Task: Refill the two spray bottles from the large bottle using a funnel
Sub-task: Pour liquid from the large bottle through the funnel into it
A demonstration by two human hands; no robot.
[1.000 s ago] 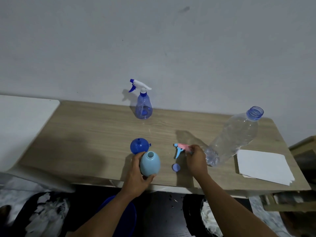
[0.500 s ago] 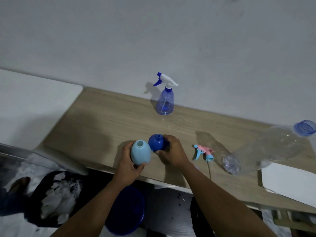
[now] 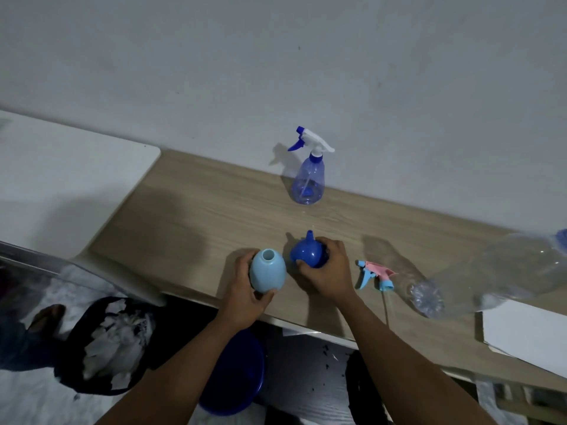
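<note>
Blue plastic fills both hands. The left hand [image 3: 245, 297] is clenched round the pale bottle [image 3: 267, 271], which stands upright at the table's [image 3: 196, 222] near edge with its neck open. Taking that bottle as the landmark: the right hand [image 3: 329, 273] sits just to its right, grasping the funnel [image 3: 307, 254], whose spout points up and away, so its long axis is the wrong way round for the neck. My judgement is that the funnel must be flipped spout-down and carried a short way left; the right hand is the nearer and already has it. Further right lies one loose pink trigger head [image 3: 376, 273], then one big clear bottle [image 3: 491, 280] on its side. Beyond, near the wall, stands a second spray bottle [image 3: 307, 182], capped. Count: two spray bottles, one funnel, one big bottle.
</note>
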